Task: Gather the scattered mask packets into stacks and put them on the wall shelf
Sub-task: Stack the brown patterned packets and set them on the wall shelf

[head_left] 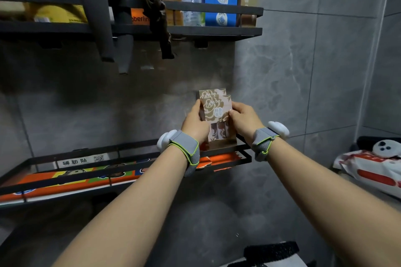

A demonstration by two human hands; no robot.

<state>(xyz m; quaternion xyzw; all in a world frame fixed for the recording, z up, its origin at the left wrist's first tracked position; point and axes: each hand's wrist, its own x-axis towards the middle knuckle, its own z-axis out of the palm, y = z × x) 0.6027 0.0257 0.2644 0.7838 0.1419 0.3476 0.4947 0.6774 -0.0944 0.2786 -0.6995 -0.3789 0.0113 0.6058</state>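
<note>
Pinching the upright mask packets (216, 106) by their side edges, the left hand (195, 123) has its grip at 9 o'clock and the right hand (243, 119) at 3 o'clock. The tan, rose-patterned packets stand at the right end of the wall shelf (71, 180), with an orange box (65, 188) at their 8 o'clock.

You have the mask packets (216, 106) standing upright at the right end of the black wire wall shelf (243, 159), close against the grey tiled wall. They are tan with a pale rose pattern and printed lettering. Two tops show, the rear one stepped a little higher and to the left. How many make up the stack is hard to tell. Your left hand (195, 124) grips the stack's left edge and your right hand (244, 118) its right edge.
</note>
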